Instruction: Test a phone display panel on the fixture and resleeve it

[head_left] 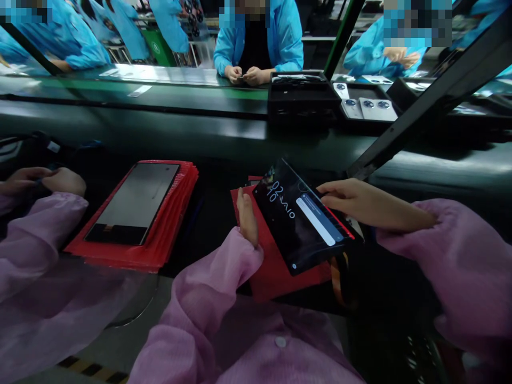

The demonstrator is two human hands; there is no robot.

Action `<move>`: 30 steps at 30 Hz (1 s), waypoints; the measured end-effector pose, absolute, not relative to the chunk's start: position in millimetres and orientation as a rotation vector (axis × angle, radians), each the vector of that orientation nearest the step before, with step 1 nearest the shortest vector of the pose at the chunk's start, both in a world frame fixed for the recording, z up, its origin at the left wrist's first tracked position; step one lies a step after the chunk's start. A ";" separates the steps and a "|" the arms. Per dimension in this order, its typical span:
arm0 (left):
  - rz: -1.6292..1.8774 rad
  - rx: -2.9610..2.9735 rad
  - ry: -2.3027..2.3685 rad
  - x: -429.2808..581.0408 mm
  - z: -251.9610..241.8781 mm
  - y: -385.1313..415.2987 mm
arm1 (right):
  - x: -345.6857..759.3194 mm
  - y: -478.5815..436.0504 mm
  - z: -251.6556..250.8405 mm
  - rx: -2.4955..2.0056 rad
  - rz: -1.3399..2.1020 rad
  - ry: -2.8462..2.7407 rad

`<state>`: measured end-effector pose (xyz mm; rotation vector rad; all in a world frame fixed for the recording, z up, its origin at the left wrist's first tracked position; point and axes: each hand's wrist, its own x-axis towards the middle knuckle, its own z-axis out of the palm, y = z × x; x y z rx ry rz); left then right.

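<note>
A phone [286, 229] with a lit screen is tilted in front of me, its clock reading 02 10 and a pale message box near its right side. At its upper right edge, my right hand [348, 200] has its fingers closed, and part of the grip is hidden behind the phone. My left hand [248, 221] is beside the phone's left edge, fingers stretched out and nothing visible in them. Beneath both lies a red sheet or sleeve [272, 277]. An orange strip [336, 280] hangs by the phone's lower right corner.
Left of me, a grey-screened panel [134, 197] rests on a stack of red sleeves [172, 234]. A neighbour's hands [60, 181] work at far left. Ahead runs a conveyor [180, 120], with a black box [304, 101] and white parts [376, 109] beyond. A dark slanted post [432, 101] rises at right.
</note>
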<state>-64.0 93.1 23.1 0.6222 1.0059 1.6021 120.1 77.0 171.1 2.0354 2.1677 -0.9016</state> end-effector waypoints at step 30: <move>1.005 0.292 0.395 -75.1 55.2 78.7 | 119.5 43.9 116.1 1.371 1.090 2.851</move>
